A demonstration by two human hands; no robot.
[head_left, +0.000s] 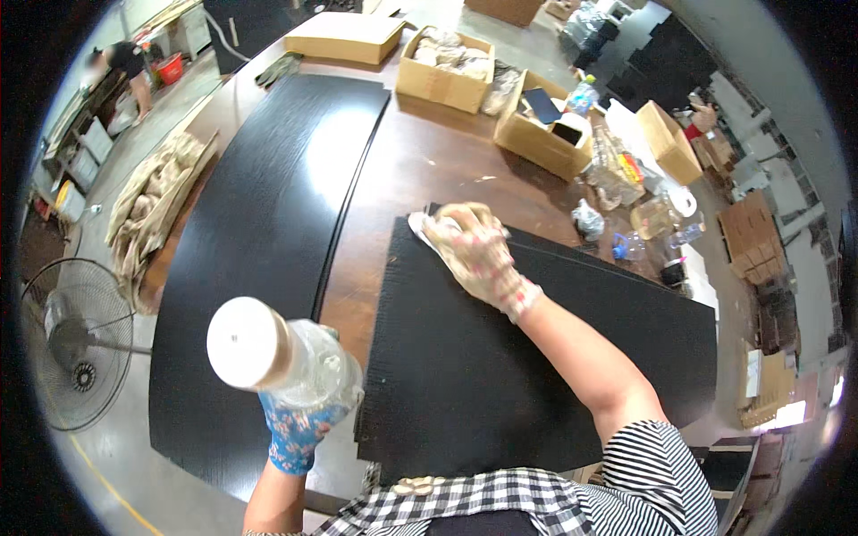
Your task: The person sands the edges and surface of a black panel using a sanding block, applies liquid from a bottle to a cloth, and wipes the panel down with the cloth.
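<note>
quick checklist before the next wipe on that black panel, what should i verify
1. Right hand in its speckled glove presses the white cloth on the near black wood-grain panel: ok.
2. Cloth sits at the panel's far left corner, partly over the edge: not ok.
3. Left hand in the blue floral glove grips the clear plastic bottle with white cap, lifted off the table: ok.
4. Bottle cap closed: cannot tell.
5. Panel lies flat on the brown wooden table: ok.
6. Rest of the panel's surface free of objects: ok.

Blue floral glove on left grip point(295, 429), pale pink-dotted glove on right grip point(478, 255), striped sleeve, checked apron.
</note>
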